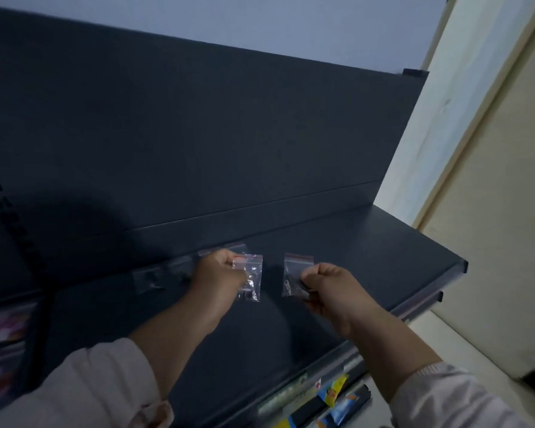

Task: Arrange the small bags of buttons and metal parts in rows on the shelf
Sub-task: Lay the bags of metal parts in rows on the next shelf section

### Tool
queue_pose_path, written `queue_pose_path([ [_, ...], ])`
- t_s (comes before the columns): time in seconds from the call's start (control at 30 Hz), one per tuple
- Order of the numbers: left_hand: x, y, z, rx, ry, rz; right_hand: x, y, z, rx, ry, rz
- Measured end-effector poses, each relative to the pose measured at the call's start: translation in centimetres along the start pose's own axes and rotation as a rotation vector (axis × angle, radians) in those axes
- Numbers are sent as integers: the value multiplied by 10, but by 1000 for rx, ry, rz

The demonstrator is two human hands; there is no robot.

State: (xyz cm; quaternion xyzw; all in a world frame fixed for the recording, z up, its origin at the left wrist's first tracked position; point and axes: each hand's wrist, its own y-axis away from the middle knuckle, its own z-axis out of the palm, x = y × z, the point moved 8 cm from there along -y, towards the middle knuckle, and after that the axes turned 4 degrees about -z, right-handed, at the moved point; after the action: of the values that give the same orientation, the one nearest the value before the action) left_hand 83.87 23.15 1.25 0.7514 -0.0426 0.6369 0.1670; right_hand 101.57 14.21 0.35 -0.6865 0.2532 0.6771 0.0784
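- Plastic is what both your hands are closed on: your left hand has its fingers curled round the left edge of a small clear zip bag with a red seal strip, pinching it.
- Your right hand is curled the same way and pinches the lower right corner of a second clear zip bag with a red top strip.
- Both bags hang upright with the red strips uppermost. They sit side by side between your two hands, apart from each other, with a dark gap between them.
- Small silvery metal parts are bunched in the lower half of each bag; those in the right-hand one are mixed with darker bits.
- You hold the two bags over the middle of the dark grey metal shelf. Whether their bottom edges touch it, you cannot tell from this angle.
- Behind and to the left of your left hand, a row of faint clear bags lies along the back edge of the shelf, close against the dark back panel. Your left hand hides part of that row, and the contents are too dim to make out.
- Your pale pink sleeves end above the wrists, leaving both forearms bare.
- Below the shelf's front lip, bright blue and yellow packets lie on a lower level.
- At the far left stands a slotted upright, and a cream wall rises at the right.
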Motion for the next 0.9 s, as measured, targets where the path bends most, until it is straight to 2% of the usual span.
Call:
queue_pose_path([
  [0.27, -2, -73, 52, 269, -145, 4, -1, -122, -28, -180, 146, 46],
  [0.5, -3, -117, 81, 373, -360, -61, 8, -197, -33, -309, 212, 116],
  [0.67, 0, -135, 91, 417, -421, -72, 4, -218, -25, -385, 282, 71],
  [0.73, 1, -138, 95, 414, -470, -77, 0, -226, -25, -391, 377, -4],
  [0.9, 8, -135, 102, 445, -795, -5, -19, -235, -25, -373, 872, -454],
])
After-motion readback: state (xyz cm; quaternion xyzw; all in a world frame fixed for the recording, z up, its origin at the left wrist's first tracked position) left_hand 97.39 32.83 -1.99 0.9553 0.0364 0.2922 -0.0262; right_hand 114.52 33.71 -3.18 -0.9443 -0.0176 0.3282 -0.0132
